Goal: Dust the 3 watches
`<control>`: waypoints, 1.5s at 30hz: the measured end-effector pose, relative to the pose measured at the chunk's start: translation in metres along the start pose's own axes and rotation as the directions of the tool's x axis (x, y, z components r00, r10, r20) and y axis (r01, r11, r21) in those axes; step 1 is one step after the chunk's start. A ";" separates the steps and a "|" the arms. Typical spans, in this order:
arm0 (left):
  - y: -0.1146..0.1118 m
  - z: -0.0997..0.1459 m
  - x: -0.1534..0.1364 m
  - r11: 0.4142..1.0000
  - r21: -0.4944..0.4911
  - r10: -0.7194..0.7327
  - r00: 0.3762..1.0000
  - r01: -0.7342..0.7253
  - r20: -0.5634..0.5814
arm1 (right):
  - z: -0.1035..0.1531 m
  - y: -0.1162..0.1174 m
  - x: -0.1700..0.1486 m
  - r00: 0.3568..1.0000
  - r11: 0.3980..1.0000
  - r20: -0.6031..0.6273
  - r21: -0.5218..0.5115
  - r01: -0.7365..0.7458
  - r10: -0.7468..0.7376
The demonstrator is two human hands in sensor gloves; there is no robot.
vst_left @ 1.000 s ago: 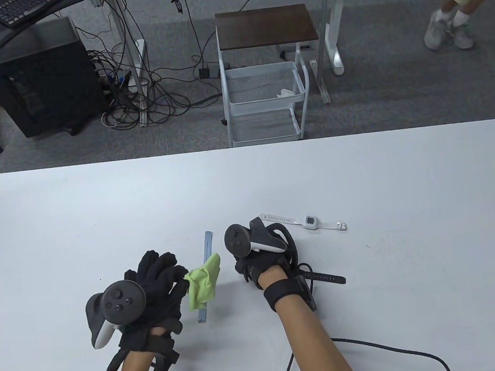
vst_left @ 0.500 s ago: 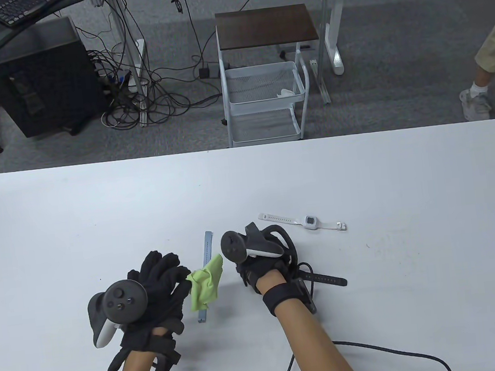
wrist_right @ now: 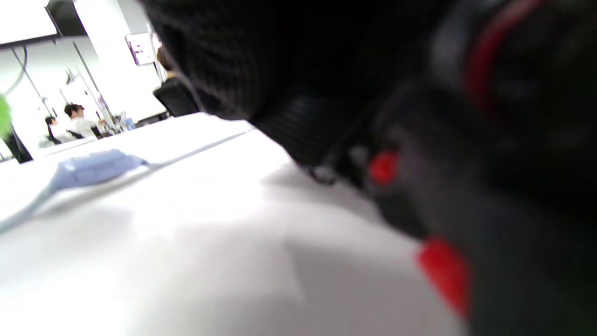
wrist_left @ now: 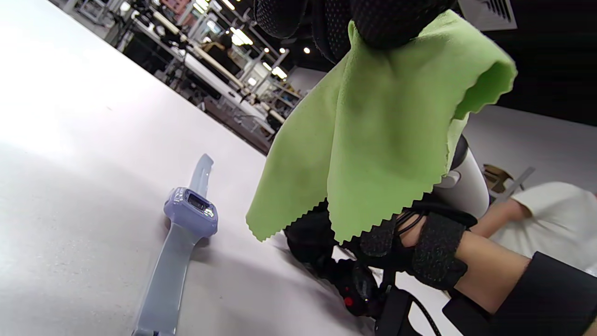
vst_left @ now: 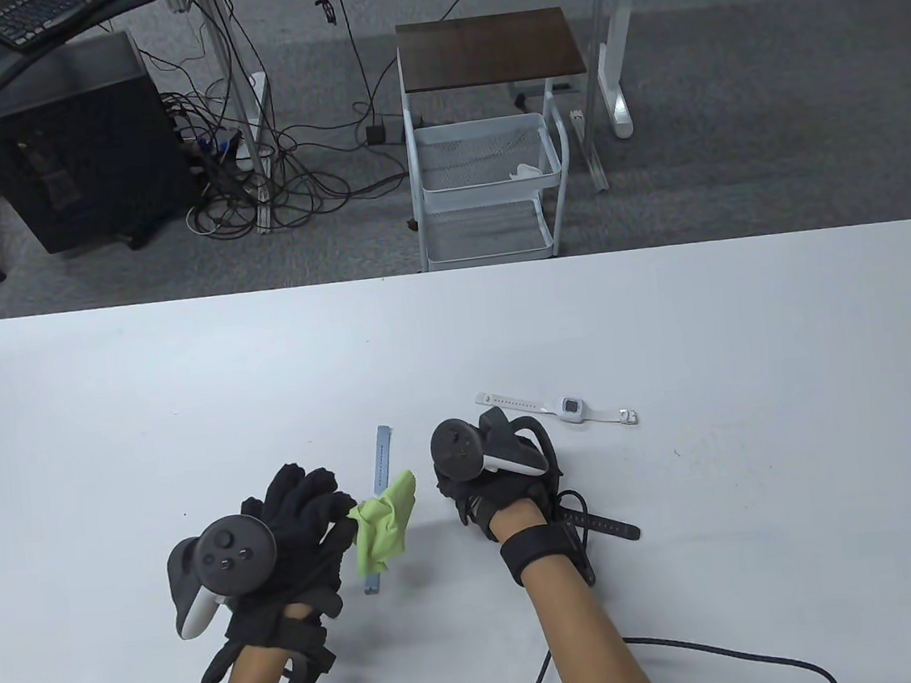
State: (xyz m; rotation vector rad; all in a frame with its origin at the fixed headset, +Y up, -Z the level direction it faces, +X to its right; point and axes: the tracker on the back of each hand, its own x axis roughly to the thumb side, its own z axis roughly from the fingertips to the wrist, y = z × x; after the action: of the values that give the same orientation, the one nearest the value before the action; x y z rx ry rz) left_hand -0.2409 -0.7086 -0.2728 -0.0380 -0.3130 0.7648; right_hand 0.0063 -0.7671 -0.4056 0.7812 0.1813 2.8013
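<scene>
Watches wait on the table (vst_left: 745, 311) as I ready the cloth (vst_left: 383, 526) over the first of three.

The blue watch (wrist_left: 189, 217) lies flat just under the green cloth, which my left hand (vst_left: 300, 529) pinches by one corner so it hangs free above the strap, not touching. The white watch (vst_left: 568, 408) sits apart, beyond my right hand (vst_left: 480, 493), its strap stretched out. The black watch (vst_left: 605, 523) lies under that hand, one strap end poking out by the wrist. Its fingers are down on the black case, but whether they curl round it I cannot tell; the wrist view is a blur. I judge the dusting not yet begun, the cloth raised clear to let the right hand lift a watch to it.
</scene>
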 end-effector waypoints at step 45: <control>-0.027 -0.005 0.008 0.985 -0.107 0.140 0.988 -0.132 0.071 | 0.137 -0.112 0.034 0.747 0.541 0.432 -0.515 0.665 -0.506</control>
State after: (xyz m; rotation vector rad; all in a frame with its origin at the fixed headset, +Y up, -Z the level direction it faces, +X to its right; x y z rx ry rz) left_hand -0.2156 -0.7225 -0.2717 -0.1271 -0.4270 0.8870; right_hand 0.0707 -0.6424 -0.2924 0.6799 -0.4691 1.8784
